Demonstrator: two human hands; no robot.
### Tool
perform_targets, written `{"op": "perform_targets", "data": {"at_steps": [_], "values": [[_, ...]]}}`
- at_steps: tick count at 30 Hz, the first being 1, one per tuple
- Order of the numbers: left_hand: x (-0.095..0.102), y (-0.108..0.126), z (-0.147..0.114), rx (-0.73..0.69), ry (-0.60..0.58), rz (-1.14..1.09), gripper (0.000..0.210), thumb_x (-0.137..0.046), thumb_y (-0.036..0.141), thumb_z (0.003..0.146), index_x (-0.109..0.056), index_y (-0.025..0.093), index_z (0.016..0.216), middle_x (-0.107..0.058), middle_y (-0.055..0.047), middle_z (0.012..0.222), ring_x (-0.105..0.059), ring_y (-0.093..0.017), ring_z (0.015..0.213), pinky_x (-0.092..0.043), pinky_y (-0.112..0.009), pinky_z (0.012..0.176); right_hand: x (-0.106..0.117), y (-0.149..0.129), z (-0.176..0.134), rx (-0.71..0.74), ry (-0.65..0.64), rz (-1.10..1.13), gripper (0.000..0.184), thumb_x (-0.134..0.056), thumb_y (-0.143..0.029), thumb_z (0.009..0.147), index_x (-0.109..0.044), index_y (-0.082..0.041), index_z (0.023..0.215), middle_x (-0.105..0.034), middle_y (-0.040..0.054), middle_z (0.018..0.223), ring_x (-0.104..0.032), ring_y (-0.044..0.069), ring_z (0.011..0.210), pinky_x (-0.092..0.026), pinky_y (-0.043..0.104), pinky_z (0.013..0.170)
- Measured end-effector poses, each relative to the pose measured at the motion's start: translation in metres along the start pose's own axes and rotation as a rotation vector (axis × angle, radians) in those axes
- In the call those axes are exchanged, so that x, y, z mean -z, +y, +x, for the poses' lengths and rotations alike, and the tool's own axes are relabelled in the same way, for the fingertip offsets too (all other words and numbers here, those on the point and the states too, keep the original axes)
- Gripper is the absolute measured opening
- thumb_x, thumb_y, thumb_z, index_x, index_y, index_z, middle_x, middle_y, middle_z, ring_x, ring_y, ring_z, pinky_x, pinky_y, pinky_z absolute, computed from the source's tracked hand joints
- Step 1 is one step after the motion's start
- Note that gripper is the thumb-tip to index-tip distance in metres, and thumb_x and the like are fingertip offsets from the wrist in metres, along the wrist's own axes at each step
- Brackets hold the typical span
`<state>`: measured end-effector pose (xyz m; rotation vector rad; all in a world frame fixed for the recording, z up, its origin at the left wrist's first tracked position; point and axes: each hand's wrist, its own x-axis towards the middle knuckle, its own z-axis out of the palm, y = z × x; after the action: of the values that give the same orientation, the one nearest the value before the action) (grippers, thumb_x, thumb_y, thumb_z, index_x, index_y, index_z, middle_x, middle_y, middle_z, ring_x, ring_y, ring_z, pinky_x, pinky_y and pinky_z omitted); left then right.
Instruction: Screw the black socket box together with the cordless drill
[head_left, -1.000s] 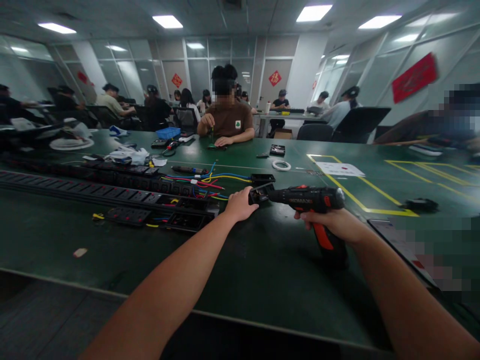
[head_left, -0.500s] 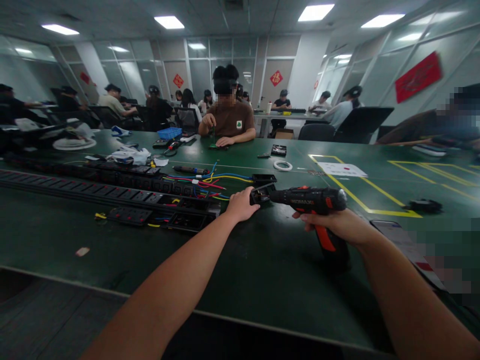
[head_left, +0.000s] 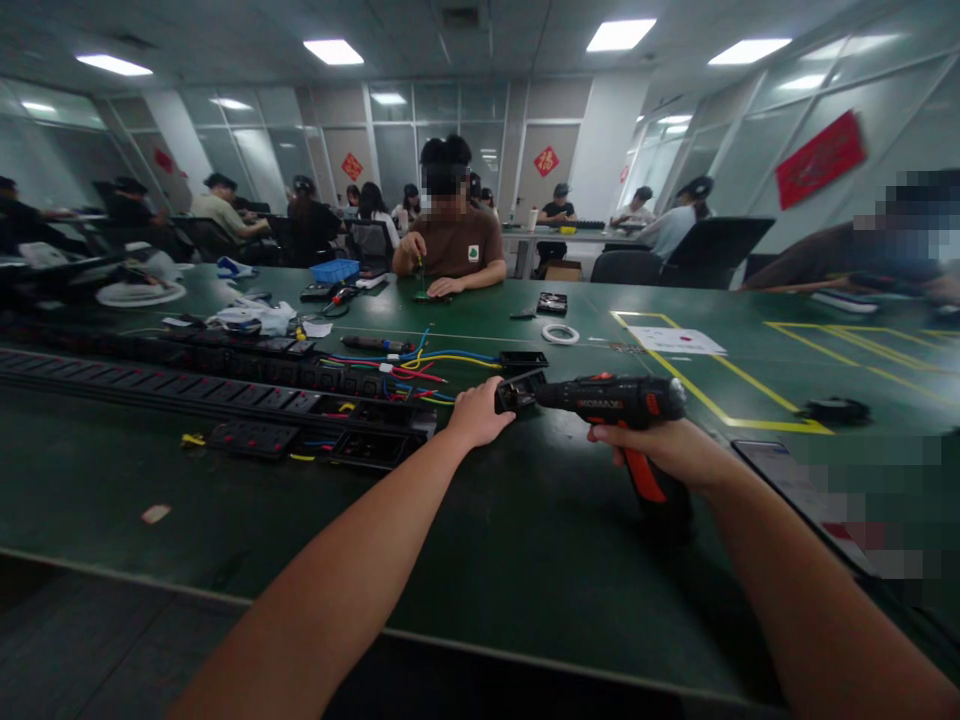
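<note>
Though handheld, drill (head_left: 622, 400) unclear at tip.

Drill (head_left: 622, 400) bars right, power strips (head_left: 210, 386) left; near tabletop (head_left: 517, 560) leaves room

An assembly workshop in an office-like room is indicated: a long green-topped bench (head_left: 487, 560) is marked with yellow angular outlines (head_left: 780, 427) and strewn with black multi-socket strips (head_left: 172, 379) and coloured wires (head_left: 457, 357), a black-and-orange pistol-shaped drill (head_left: 611, 398) is held, and black office chairs (head_left: 720, 252) are lit by rectangular white ceiling panels (head_left: 622, 35).
</note>
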<state>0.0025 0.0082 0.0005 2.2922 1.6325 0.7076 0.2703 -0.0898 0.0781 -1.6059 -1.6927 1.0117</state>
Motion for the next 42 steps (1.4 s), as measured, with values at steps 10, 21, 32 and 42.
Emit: {"op": "perform_targets", "data": {"at_steps": [10,21,32,42], "values": [[0.0028,0.0002,-0.0014,-0.007,-0.008,-0.006,0.061,-0.076,0.041,0.087,-0.052,0.025,0.141,-0.072,-0.011,0.131,-0.067,-0.031,0.122,-0.048,-0.042,0.105,-0.0005,0.0004,0.0016,0.027,-0.010,0.018,0.042,-0.085,-0.053,0.070,-0.078,-0.020,0.094,-0.072,0.0024,0.064,-0.064,0.021,0.061,-0.047,0.033,0.058],[0.0028,0.0003,-0.0009,-0.010,-0.007,0.005,0.059,-0.075,0.041,0.087,-0.053,0.024,0.139,-0.072,-0.011,0.129,-0.067,-0.032,0.121,-0.048,-0.043,0.105,-0.0012,-0.0003,0.0019,0.034,-0.016,0.011,0.040,-0.084,-0.053,0.068,-0.078,-0.020,0.089,-0.071,0.0018,0.063,-0.063,0.021,0.059,-0.046,0.032,0.057],[0.0037,0.0015,-0.0023,0.007,-0.006,-0.009,0.060,-0.076,0.040,0.087,-0.053,0.026,0.140,-0.072,-0.010,0.131,-0.067,-0.030,0.122,-0.048,-0.042,0.105,-0.0027,0.0011,0.0013,0.042,-0.020,0.007,0.035,-0.084,-0.053,0.070,-0.076,-0.021,0.084,-0.069,0.0006,0.060,-0.062,0.020,0.057,-0.046,0.031,0.055],[0.0028,0.0006,-0.0019,-0.003,-0.007,-0.002,0.060,-0.075,0.041,0.087,-0.052,0.024,0.141,-0.071,-0.011,0.132,-0.067,-0.031,0.121,-0.048,-0.042,0.105,-0.0013,0.0004,0.0003,0.025,-0.043,-0.001,0.035,-0.083,-0.054,0.072,-0.074,-0.021,0.080,-0.068,0.0009,0.061,-0.060,0.019,0.058,-0.046,0.032,0.057]]}}
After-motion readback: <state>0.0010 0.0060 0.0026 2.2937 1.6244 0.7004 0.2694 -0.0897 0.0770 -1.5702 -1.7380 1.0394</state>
